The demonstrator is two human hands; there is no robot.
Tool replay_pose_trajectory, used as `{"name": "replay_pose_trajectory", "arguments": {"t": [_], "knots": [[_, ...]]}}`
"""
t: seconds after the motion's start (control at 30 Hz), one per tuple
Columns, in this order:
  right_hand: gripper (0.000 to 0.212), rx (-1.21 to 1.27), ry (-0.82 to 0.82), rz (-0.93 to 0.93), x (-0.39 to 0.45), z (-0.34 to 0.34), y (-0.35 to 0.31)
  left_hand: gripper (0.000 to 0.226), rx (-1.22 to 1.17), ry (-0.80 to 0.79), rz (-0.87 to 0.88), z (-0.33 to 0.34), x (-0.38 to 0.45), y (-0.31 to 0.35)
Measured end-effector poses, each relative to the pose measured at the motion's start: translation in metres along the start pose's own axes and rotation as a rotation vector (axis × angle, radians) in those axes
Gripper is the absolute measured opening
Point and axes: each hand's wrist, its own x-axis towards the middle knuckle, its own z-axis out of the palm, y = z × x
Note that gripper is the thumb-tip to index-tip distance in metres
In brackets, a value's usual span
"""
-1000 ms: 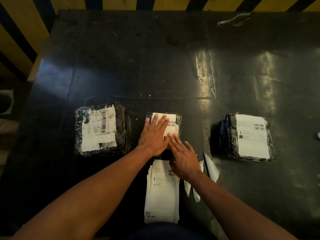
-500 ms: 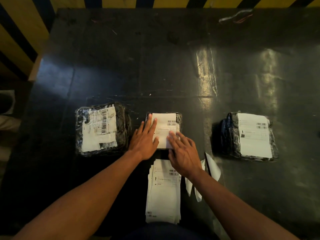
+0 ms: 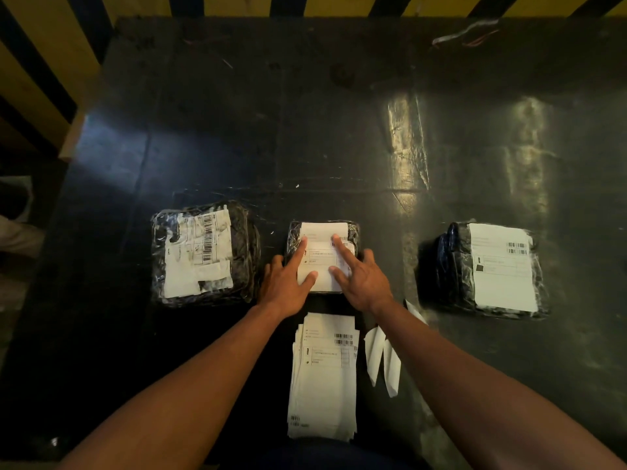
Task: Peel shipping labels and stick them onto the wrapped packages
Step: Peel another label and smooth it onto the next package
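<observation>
Three black wrapped packages lie in a row on a dark table. On the small middle package (image 3: pixel 353 232) lies a white shipping label (image 3: pixel 322 257). My left hand (image 3: pixel 286 283) rests on the label's left side with straight fingers. My right hand (image 3: pixel 361 276) presses its right side, fingers spread flat. The left package (image 3: pixel 203 252) carries a crinkled label under plastic film. The right package (image 3: pixel 485 269) bears a smooth white label (image 3: pixel 502 266). A stack of label sheets (image 3: pixel 322 378) sits near the front edge, between my forearms.
Peeled white backing strips (image 3: pixel 383 357) lie right of the stack, partly under my right forearm. The black tabletop (image 3: pixel 305 130) stretches far behind the packages. Loose wires (image 3: pixel 464 33) sit at the back right. A yellow-and-black striped wall (image 3: pixel 51 45) borders the back and left.
Both hands have slid outward and toward me over the middle package's label, so more of the label shows between them. The packages and the stack have stayed put.
</observation>
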Motion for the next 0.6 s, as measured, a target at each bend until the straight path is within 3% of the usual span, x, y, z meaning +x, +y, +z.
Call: {"name": "replay_pose_trajectory", "arguments": {"t": [0.37,0.6], "knots": [[0.061,0.169,0.207,-0.008,-0.04,-0.011,0.006,0.07,-0.061,0.132,0.099,-0.003,-0.034,0.015],[0.058,0.213,0.452,-0.028,-0.089,-0.059,0.029,0.074,-0.094,0.176,0.261,-0.012,-0.066,0.07]]}}
